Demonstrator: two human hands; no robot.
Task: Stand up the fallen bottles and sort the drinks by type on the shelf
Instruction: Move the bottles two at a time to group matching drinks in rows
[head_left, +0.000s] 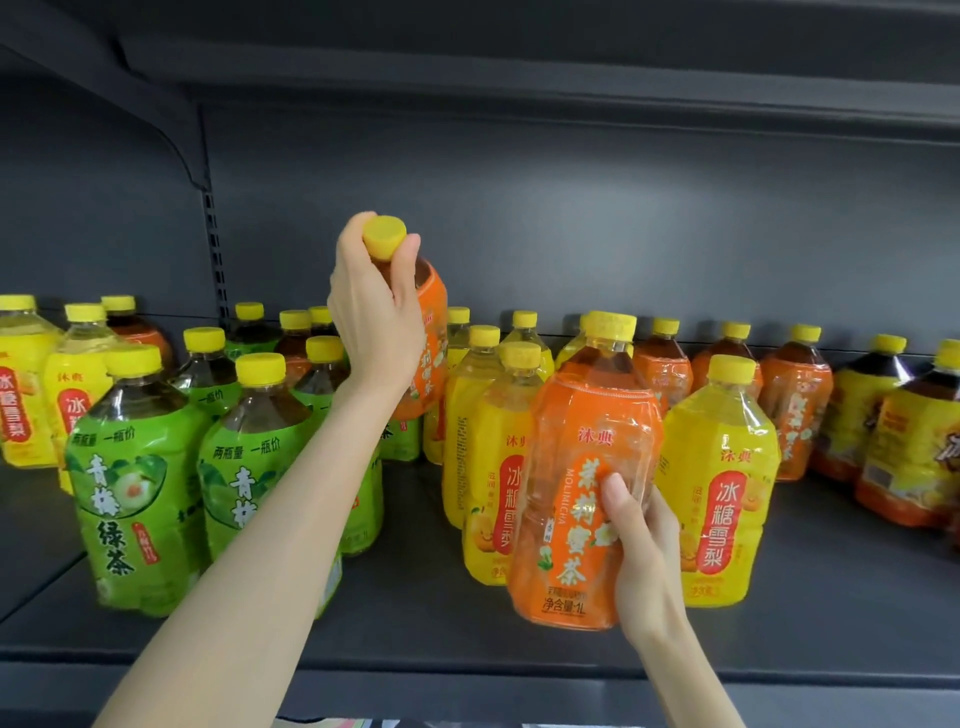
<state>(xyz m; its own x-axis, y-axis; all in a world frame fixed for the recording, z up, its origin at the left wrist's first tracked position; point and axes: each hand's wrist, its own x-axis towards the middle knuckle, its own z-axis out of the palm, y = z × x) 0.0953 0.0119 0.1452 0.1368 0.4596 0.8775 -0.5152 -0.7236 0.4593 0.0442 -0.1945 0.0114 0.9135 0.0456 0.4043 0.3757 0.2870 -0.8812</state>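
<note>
Dark grey metal shelf (415, 618) with a grey back panel (571, 208), seen from in front and slightly above; all bottles carry yellow caps.

Left hand (374, 317): raised at centre, forearm reaching up from the near left. Fingers and thumb curl round the neck of an orange-labelled bottle (432, 332) just under its cap (384, 236). That bottle is lifted above its neighbours and tilts, cap leaning left. Brown liquid shows at its shoulder.

Right hand (649, 561): low at the near right, wrapped round the lower body of a second orange-labelled bottle (576, 467), thumb pressed on the front of the label. This bottle stands nearly upright near the front edge of the shelf; whether its base touches the shelf cannot be told. Its upper part shows amber liquid.

Shelf contents, left to right:
- yellow-labelled bottles at far left (21, 384), pale yellow liquid;
- green-labelled bottles (130, 493), upright in rows, dark liquid at the shoulders;
- yellow-labelled bottles at centre right (722, 483), just beside and behind the second held bottle;
- orange-labelled bottles along the back (795, 405), brown liquid;
- darker yellow-and-orange-labelled bottles at far right (909, 441), with dark liquid.
</note>
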